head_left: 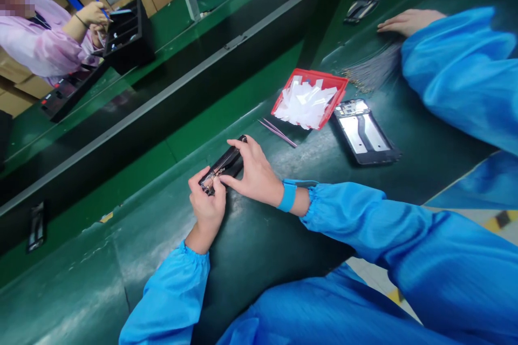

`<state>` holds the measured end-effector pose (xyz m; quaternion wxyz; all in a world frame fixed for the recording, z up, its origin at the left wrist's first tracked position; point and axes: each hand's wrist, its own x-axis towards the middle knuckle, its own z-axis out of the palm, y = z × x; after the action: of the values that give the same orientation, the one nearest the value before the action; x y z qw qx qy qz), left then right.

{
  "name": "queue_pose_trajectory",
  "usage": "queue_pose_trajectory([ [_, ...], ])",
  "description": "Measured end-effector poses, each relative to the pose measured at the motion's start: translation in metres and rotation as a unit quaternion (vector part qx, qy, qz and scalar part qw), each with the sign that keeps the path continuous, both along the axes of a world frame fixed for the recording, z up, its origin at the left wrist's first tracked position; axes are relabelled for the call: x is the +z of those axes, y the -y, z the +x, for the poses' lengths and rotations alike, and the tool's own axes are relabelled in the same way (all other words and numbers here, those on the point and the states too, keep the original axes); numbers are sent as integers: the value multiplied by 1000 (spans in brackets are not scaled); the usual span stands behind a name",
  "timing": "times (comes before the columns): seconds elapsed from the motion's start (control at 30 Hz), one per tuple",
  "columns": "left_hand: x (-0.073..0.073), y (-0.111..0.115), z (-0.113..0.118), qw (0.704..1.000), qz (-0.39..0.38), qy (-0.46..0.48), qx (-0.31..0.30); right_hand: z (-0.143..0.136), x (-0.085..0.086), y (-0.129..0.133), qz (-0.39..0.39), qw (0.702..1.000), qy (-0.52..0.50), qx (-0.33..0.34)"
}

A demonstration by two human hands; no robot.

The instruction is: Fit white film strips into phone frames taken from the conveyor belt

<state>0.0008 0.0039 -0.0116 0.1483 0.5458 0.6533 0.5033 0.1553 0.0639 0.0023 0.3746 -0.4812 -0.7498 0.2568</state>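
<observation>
A black phone body point(222, 166) with its inner parts exposed is tilted up between my two hands just above the green bench. My left hand point(207, 199) grips its near left end, thumb on the small copper-coloured parts there. My right hand point(259, 170), with a blue band at the wrist, holds the far end and side, its thumb close to the left thumb. Pink tweezers point(278, 133) lie beyond my right hand. Farther right, another opened phone body point(366, 133) rests on the bench with its silver inside facing up.
A red tray point(343, 89) holds white film pieces. Beside it lies a bundle of thin grey cables point(374, 71). A co-worker's hand point(413, 21) rests at upper right near more phone parts point(363, 6). A phone part point(36, 227) sits on the conveyor. Across it, another person handles a black box point(133, 38).
</observation>
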Motion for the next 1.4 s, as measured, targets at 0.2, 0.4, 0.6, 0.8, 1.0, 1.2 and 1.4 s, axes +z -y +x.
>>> queue_pose_trajectory([
  [0.2, 18, -8, -8, 992, -37, 123, -4, 9, -3, -12, 22, 999, -3, 31],
  [0.4, 20, -14, -11, 983, -83, 161, 15, 19, 1, -21, 79, 991, 58, 93],
  [0.6, 11, -19, -18, 938, -98, 321, -86, 23, 0, -27, 86, 983, 84, 138],
  [0.8, 8, -19, -14, 909, -73, 401, -88, 23, 5, -12, -78, 976, 6, 203],
  [1.0, 3, -14, -9, 940, -103, 303, -120, 21, 3, -12, -133, 969, -90, 185],
  [1.2, 11, -7, 1, 960, -110, 205, -158, 15, -5, -13, -225, 911, -245, 245],
  [1.4, 6, -3, 4, 955, -98, 244, -139, 14, -3, -9, -240, 894, -270, 265],
])
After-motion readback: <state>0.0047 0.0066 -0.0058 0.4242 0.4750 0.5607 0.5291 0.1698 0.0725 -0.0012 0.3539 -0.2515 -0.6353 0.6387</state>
